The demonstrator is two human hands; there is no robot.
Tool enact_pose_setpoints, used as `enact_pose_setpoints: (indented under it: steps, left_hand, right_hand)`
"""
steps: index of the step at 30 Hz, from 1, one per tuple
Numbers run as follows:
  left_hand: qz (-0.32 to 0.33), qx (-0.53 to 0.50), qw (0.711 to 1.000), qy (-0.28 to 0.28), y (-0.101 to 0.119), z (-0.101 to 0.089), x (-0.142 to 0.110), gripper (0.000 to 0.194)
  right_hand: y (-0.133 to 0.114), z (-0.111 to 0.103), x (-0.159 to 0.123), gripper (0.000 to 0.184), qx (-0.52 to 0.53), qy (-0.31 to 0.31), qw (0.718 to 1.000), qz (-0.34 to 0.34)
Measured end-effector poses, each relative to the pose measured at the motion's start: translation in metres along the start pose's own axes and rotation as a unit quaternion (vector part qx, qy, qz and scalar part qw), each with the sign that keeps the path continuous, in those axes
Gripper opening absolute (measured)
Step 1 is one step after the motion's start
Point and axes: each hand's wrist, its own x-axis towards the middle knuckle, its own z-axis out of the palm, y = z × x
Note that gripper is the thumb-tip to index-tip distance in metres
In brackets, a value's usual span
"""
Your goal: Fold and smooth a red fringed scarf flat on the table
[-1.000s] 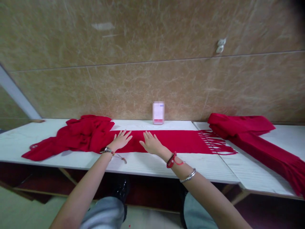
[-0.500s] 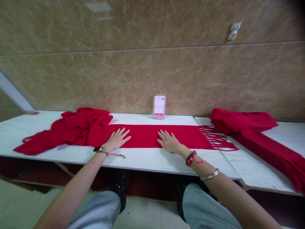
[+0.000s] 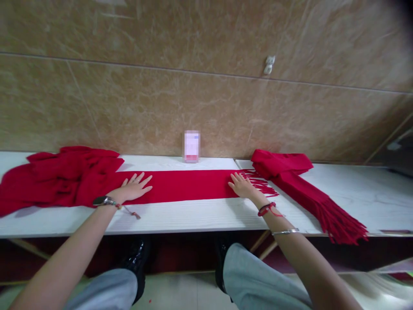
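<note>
A long red scarf (image 3: 190, 186) lies flat along the white table (image 3: 193, 217), its left part bunched in a heap (image 3: 61, 174) and its fringe (image 3: 258, 185) at the right end. My left hand (image 3: 132, 189) rests flat on the scarf near the heap, fingers spread. My right hand (image 3: 242, 186) lies flat with fingers spread on the scarf's right end, beside the fringe. Both wrists wear bracelets.
A second red scarf (image 3: 300, 189) lies across the adjoining white table (image 3: 371, 198) to the right, its fringe near the front edge. A small blurred card (image 3: 191, 146) stands against the marble wall (image 3: 206, 86). My knees and shoes show below the table edge.
My right hand has slid rightward along the scarf from its middle to the fringed end. My left hand has stayed near the heap. The view has turned to the right.
</note>
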Motion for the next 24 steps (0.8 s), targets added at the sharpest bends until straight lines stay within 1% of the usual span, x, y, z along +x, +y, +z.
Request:
enact_pose_setpoints:
  steps: [1, 3, 5, 6, 8, 9, 11, 14, 17, 19, 21, 24]
  left_hand:
    - [0.007, -0.001, 1.0, 0.009, 0.01, -0.004, 0.0, 0.063]
    - [0.036, -0.012, 0.999, 0.021, 0.032, -0.009, 0.001, 0.064]
    - [0.069, -0.019, 0.997, 0.019, 0.051, -0.011, 0.002, 0.066]
    - [0.078, -0.02, 0.997, 0.012, 0.059, -0.01, 0.002, 0.068]
    - [0.079, -0.018, 0.997, -0.014, 0.067, -0.005, 0.002, 0.069]
    - [0.076, -0.017, 0.997, -0.021, 0.068, -0.001, 0.001, 0.069]
    - [0.078, -0.015, 0.997, -0.009, 0.066, 0.008, 0.0, 0.065]
    - [0.098, -0.011, 0.994, 0.044, 0.059, 0.018, -0.002, 0.06]
    - [0.107, -0.009, 0.992, 0.062, 0.056, 0.021, -0.003, 0.056]
    - [0.11, -0.011, 0.992, 0.057, 0.056, 0.021, -0.003, 0.052]
    - [0.106, -0.016, 0.993, 0.05, 0.055, 0.019, -0.003, 0.05]
    - [0.07, -0.03, 0.997, 0.033, 0.049, 0.016, -0.002, 0.051]
  right_hand:
    - [-0.015, -0.006, 0.004, 0.043, 0.019, 0.013, 1.0, -0.008]
    - [-0.053, -0.02, 0.012, 0.046, 0.06, 0.015, 0.997, -0.056]
    - [-0.094, -0.031, 0.02, 0.05, 0.095, 0.022, 0.99, -0.101]
    - [-0.113, -0.035, 0.023, 0.053, 0.114, 0.015, 0.987, -0.116]
    - [-0.144, -0.039, 0.029, 0.057, 0.151, -0.009, 0.979, -0.133]
    - [-0.155, -0.039, 0.031, 0.058, 0.166, -0.019, 0.976, -0.137]
    - [-0.169, -0.036, 0.034, 0.058, 0.179, -0.029, 0.973, -0.141]
    - [-0.168, -0.028, 0.032, 0.053, 0.168, -0.023, 0.973, -0.155]
    - [-0.15, -0.02, 0.029, 0.05, 0.146, -0.018, 0.977, -0.152]
    - [-0.13, -0.015, 0.028, 0.049, 0.13, -0.016, 0.983, -0.131]
    - [-0.104, -0.009, 0.026, 0.049, 0.113, -0.02, 0.988, -0.103]
    - [-0.057, 0.003, 0.022, 0.047, 0.078, -0.036, 0.995, -0.059]
